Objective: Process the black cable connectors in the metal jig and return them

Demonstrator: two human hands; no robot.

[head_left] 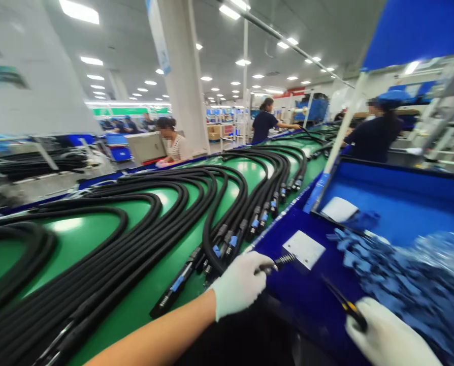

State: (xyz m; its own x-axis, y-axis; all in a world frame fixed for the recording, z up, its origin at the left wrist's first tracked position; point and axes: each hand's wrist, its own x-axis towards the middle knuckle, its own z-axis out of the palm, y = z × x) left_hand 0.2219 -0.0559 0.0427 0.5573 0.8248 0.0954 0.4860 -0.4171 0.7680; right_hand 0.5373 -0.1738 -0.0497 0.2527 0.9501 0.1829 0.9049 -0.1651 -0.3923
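My left hand (240,284), in a white glove, grips a black cable end with a spring strain relief (282,263) that sticks out over the blue bench edge. My right hand (389,335), also gloved, holds pliers with yellow and black handles (345,305) at the lower right. Several long black cables (154,223) lie looped on a green conveyor belt (74,244), their black connectors with blue bands (177,283) lined up beside my left hand. A heap of small blue parts (387,269) lies near my right hand, partly covered by clear plastic.
A blue bin (394,203) and a white card (303,249) sit beside the belt. A co-worker (375,134) stands across the bin, and others (264,122) work along the belt. A concrete pillar (183,71) rises behind it.
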